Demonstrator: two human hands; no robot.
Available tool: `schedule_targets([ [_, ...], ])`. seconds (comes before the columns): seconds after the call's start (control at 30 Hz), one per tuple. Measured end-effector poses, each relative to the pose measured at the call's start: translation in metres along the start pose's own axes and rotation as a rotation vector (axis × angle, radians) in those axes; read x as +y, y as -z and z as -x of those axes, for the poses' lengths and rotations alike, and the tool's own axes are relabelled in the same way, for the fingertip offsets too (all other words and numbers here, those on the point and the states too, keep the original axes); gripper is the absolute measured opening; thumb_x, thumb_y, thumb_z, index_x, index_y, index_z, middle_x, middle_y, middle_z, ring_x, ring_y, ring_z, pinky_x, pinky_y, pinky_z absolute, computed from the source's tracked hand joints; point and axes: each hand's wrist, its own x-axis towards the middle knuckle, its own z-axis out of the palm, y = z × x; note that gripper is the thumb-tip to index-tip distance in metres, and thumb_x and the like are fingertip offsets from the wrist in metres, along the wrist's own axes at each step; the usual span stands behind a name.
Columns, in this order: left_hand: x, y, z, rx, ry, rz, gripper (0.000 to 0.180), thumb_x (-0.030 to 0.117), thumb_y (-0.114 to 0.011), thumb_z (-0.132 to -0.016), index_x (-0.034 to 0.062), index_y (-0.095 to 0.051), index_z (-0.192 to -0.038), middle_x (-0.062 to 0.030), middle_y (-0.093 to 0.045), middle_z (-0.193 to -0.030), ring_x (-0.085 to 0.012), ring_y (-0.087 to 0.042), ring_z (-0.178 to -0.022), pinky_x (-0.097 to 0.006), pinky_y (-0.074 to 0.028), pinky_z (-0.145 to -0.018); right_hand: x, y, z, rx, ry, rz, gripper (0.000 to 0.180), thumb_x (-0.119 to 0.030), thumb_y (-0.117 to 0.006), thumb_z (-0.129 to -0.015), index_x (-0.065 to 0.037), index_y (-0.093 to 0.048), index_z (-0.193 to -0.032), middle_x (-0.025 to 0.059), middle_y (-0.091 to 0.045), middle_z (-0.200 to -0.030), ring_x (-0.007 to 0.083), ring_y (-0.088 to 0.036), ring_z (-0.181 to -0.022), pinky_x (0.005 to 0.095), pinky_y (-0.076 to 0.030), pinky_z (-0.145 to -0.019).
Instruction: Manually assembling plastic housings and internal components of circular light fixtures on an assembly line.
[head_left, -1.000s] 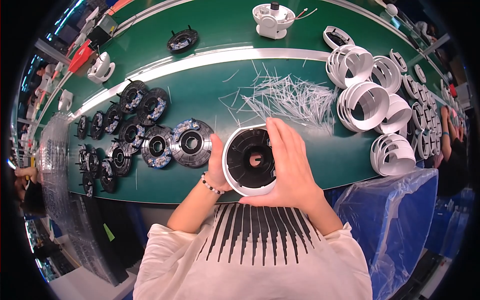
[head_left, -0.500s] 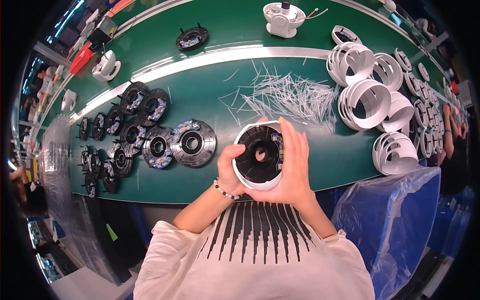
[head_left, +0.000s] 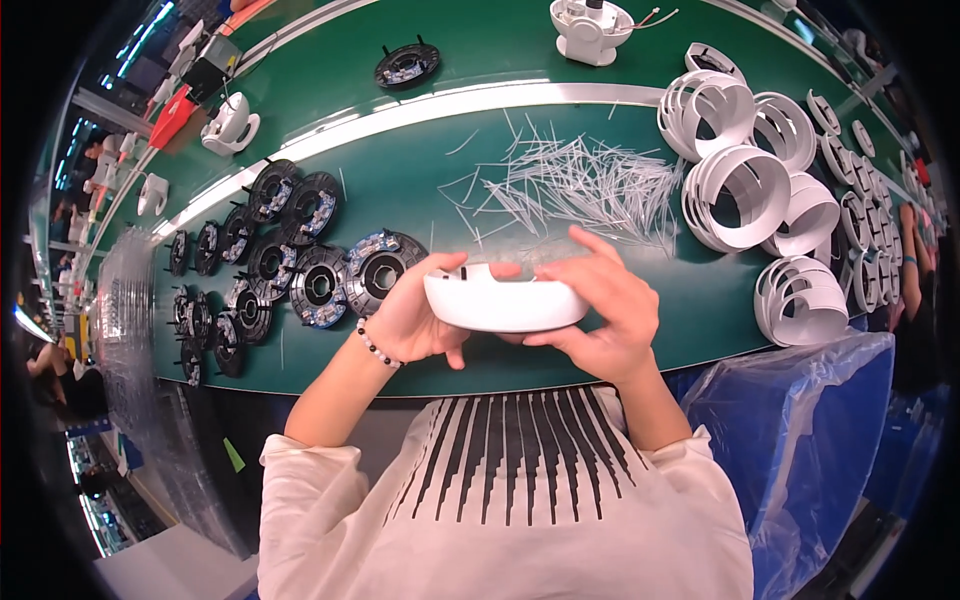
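Observation:
Both my hands hold a round white plastic housing (head_left: 505, 302) edge-on above the near edge of the green table (head_left: 420, 190). My left hand (head_left: 415, 315) grips its left end, thumb on top. My right hand (head_left: 600, 310) wraps its right end, fingers over the upper rim. Only the housing's curved white side shows; its inner face is turned away. Just left of my left hand lie black ring-shaped circuit discs (head_left: 375, 270).
A heap of thin white strips (head_left: 580, 185) lies behind my hands. White ring-shaped shells (head_left: 745, 190) are stacked at the right. More black discs (head_left: 235, 270) spread to the left. A white housing with wires (head_left: 590, 25) stands at the back. Blue plastic sheeting (head_left: 800, 400) hangs at the lower right.
The housing has been tipped from facing me, with its dark inside and centre hole showing, to edge-on. Both hands kept hold and shifted slightly along the rim.

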Motion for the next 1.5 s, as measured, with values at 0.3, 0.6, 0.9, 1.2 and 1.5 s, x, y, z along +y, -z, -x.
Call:
schedule_targets([
  [0.3,0.004,-0.003,-0.016,-0.069,0.159,0.148,0.042,0.037,-0.032,-0.086,0.0046,-0.052,-0.103,-0.0002,-0.042,-0.051,-0.0058,-0.035,-0.029,-0.032,-0.048,-0.04,0.008,0.019,0.007,0.009,-0.324,-0.217,0.051,-0.018,-0.078,-0.055,0.006,-0.057,-0.095,0.014,-0.059,-0.091,0.0226,-0.056,-0.086,0.0296,-0.042,-0.077],
  [0.6,0.142,-0.049,-0.078,0.462,-0.789,-1.012,0.053,0.036,-0.03,-0.089,0.0152,-0.011,-0.133,-0.0065,-0.048,-0.059,-0.0118,-0.045,-0.038,-0.032,-0.05,-0.044,-0.007,0.052,0.058,0.319,-0.401,0.13,0.051,-0.004,-0.069,-0.059,0.001,-0.05,-0.106,0.0206,-0.043,-0.121,0.031,-0.043,-0.111,0.0379,-0.033,-0.093],
  [0.9,0.246,-0.013,-0.201,0.384,-0.672,-0.811,0.055,0.037,-0.036,-0.089,0.0129,0.0,-0.123,-0.0128,-0.054,-0.079,-0.0149,-0.052,-0.052,-0.031,-0.052,-0.05,-0.015,0.098,0.049,0.238,-0.332,0.701,0.038,-0.007,-0.07,-0.056,-0.002,-0.058,-0.092,0.0174,-0.049,-0.115,0.0328,-0.047,-0.103,0.039,-0.037,-0.087],
  [1.2,0.219,-0.065,-0.179,0.669,-0.623,-1.265,0.084,0.039,-0.043,-0.086,0.0073,0.022,-0.128,-0.0163,-0.062,-0.075,-0.011,-0.049,-0.043,-0.025,-0.049,-0.047,0.092,0.184,-0.03,0.145,-0.383,0.955,0.034,0.006,-0.058,-0.062,-0.003,-0.056,-0.094,0.0114,-0.051,-0.112,0.0308,-0.047,-0.105,0.0349,-0.038,-0.089],
  [1.5,0.306,-0.005,-0.155,1.243,-0.95,-2.086,0.055,0.028,-0.057,-0.076,0.0001,-0.036,-0.12,-0.0259,-0.05,-0.107,-0.0374,-0.05,-0.1,-0.04,-0.041,-0.087,0.03,0.172,-0.046,0.266,-0.127,0.908,0.025,0.008,-0.057,-0.057,-0.002,-0.063,-0.08,0.0092,-0.062,-0.082,0.0244,-0.06,-0.077,0.0309,-0.047,-0.07],
])
